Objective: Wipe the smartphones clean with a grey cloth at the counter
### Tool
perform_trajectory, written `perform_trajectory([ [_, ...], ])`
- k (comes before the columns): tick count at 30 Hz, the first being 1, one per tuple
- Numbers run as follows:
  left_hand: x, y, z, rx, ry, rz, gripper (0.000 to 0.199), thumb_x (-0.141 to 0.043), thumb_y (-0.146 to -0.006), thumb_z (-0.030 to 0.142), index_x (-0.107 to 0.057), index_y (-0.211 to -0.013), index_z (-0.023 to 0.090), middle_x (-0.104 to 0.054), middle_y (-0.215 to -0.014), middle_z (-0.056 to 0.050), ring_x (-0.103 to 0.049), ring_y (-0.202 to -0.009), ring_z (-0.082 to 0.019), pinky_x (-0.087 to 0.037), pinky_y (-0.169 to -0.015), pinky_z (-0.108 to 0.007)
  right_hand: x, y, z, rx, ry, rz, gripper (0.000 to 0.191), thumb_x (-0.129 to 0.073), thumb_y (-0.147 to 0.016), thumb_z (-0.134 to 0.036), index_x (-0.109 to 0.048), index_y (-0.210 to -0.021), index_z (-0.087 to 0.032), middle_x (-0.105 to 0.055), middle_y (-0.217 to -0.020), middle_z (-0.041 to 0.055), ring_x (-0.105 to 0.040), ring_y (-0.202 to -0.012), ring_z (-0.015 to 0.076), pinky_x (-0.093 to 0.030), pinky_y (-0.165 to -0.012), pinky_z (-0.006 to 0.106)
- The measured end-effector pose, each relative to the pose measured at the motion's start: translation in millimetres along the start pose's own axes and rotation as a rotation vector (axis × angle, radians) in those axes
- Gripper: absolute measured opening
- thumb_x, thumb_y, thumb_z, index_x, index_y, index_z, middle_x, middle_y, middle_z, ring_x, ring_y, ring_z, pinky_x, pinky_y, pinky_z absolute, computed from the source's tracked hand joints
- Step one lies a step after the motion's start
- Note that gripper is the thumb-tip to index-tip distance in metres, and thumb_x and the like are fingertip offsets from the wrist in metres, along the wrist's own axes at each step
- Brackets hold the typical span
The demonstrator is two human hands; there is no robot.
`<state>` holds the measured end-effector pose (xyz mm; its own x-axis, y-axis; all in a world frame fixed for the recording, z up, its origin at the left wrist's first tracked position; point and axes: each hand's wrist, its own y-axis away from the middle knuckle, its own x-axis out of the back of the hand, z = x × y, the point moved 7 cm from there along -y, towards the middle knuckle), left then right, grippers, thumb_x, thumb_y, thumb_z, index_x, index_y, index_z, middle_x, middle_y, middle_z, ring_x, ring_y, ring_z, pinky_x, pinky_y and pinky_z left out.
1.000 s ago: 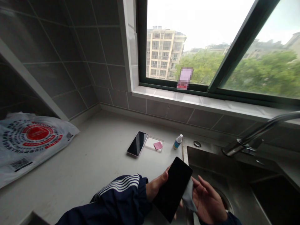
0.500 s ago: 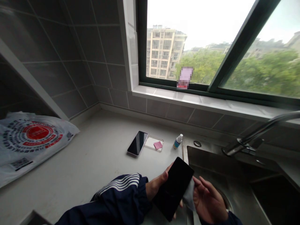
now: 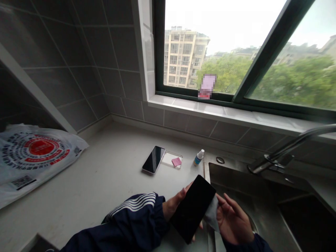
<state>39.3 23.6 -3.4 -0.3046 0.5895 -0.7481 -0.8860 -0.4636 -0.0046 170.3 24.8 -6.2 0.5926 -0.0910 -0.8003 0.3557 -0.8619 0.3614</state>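
Observation:
My left hand (image 3: 176, 203) is wrapped round a black smartphone (image 3: 195, 206), its dark face turned up and tilted over the counter's edge by the sink. At the phone's right side, my right hand (image 3: 235, 218) holds a thin grey cloth (image 3: 212, 215) against the edge, partly hidden behind the phone. Beyond the hands, a second smartphone (image 3: 154, 159) lies on the counter. Beside it is a clear phone case (image 3: 168, 157) with a folded pink piece of paper or cloth (image 3: 176, 161) on it. A small spray bottle (image 3: 198, 157) stands upright nearby.
A steel sink (image 3: 228, 175) with a curved faucet (image 3: 278, 154) is at the right. On the left of the white counter (image 3: 105, 168) lies a printed plastic bag (image 3: 39, 154). A window sill (image 3: 189, 106) runs along the back above the tiles.
Almost nothing differs. The held phone and both hands sit slightly lower left, and a little more of the grey cloth shows at the phone's right edge.

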Motion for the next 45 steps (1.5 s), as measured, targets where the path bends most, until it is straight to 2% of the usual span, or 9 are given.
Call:
perform_trajectory([
  [4,0.4,1,-1,0.017,0.005,0.005,0.075,-0.024,-0.085,0.077,-0.04,-0.139,0.027,-0.069,-0.088,-0.009,-0.069,-0.062,-0.024,-0.052,-0.055,-0.039,-10,2,0,-0.016,-0.066,-0.043,0.021,-0.064,-0.087,-0.024,-0.071,-0.104,-0.015,-0.077,-0.098,0.0072,-0.074,-0.08,0.0159,-0.056,-0.076,0.025],
  [13,7.8,-2,-10,0.019,0.072,-0.028,0.081,-0.022,-0.085,0.076,-0.031,-0.143,0.021,-0.07,-0.093,-0.014,-0.07,-0.065,-0.025,-0.055,-0.054,-0.038,-12,1,1,-0.033,-0.037,-0.076,0.02,-0.062,-0.089,-0.025,-0.071,-0.104,-0.015,-0.077,-0.092,0.0087,-0.075,-0.077,0.0216,-0.057,-0.075,0.035],
  [18,1.0,-3,3,-0.088,0.077,-0.042,0.07,-0.026,-0.088,0.07,-0.023,-0.147,0.032,-0.068,-0.101,-0.013,-0.07,-0.073,-0.027,-0.055,-0.052,-0.04,-9,1,-2,0.011,-0.022,-0.038,0.024,-0.065,-0.086,-0.025,-0.071,-0.106,-0.012,-0.077,-0.09,0.0097,-0.075,-0.071,0.0199,-0.057,-0.068,0.03],
  [22,-2.5,-4,7,-0.098,0.108,-0.011,0.065,-0.028,-0.089,0.068,-0.031,-0.142,0.031,-0.065,-0.106,-0.013,-0.07,-0.075,-0.027,-0.056,-0.052,-0.04,-8,2,-2,0.015,-0.044,-0.006,0.011,-0.067,-0.085,-0.021,-0.072,-0.094,-0.016,-0.078,-0.088,0.0058,-0.075,-0.073,0.0171,-0.057,-0.069,0.025],
  [25,-4.6,-4,9,-0.099,0.131,-0.009,0.065,-0.033,-0.088,0.068,-0.032,-0.142,0.032,-0.065,-0.108,-0.012,-0.07,-0.075,-0.027,-0.057,-0.053,-0.039,-8,2,-1,0.025,-0.039,0.004,0.024,-0.069,-0.084,-0.024,-0.071,-0.105,-0.012,-0.077,-0.092,0.0098,-0.075,-0.078,0.0206,-0.058,-0.071,0.03],
  [30,-7.1,-3,10,-0.072,0.151,-0.015,0.067,-0.033,-0.088,0.068,-0.029,-0.144,0.032,-0.067,-0.106,-0.013,-0.071,-0.074,-0.026,-0.056,-0.053,-0.037,-6,2,-3,0.06,-0.062,0.027,0.012,-0.07,-0.082,-0.015,-0.074,-0.093,-0.015,-0.078,-0.087,0.0045,-0.074,-0.067,0.0135,-0.058,-0.062,0.02],
  [35,-4.6,-3,6,-0.048,0.129,-0.025,0.071,-0.023,-0.089,0.069,-0.024,-0.148,0.028,-0.069,-0.099,-0.013,-0.07,-0.067,-0.026,-0.055,-0.054,-0.039,-10,3,-9,0.036,-0.032,-0.012,0.024,-0.069,-0.084,-0.022,-0.072,-0.105,-0.011,-0.078,-0.093,0.0106,-0.075,-0.077,0.0209,-0.06,-0.072,0.033],
  [40,1.1,-3,0,-0.005,0.055,0.001,0.077,-0.013,-0.089,0.071,-0.02,-0.149,0.023,-0.07,-0.09,-0.013,-0.068,-0.062,-0.024,-0.052,-0.055,-0.036,7,-1,4,0.026,-0.049,0.075,0.01,-0.072,-0.081,-0.015,-0.075,-0.09,-0.017,-0.079,-0.087,0.0033,-0.075,-0.073,0.0167,-0.06,-0.069,0.027],
  [45,2.4,-6,0,-0.03,0.084,0.031,0.07,-0.028,-0.087,0.071,-0.037,-0.14,0.026,-0.066,-0.103,-0.01,-0.069,-0.074,-0.023,-0.054,-0.061,-0.037,25,-6,11,0.044,0.029,0.132,0.014,-0.075,-0.079,-0.017,-0.075,-0.093,-0.017,-0.078,-0.09,0.0035,-0.075,-0.073,0.017,-0.06,-0.068,0.025],
])
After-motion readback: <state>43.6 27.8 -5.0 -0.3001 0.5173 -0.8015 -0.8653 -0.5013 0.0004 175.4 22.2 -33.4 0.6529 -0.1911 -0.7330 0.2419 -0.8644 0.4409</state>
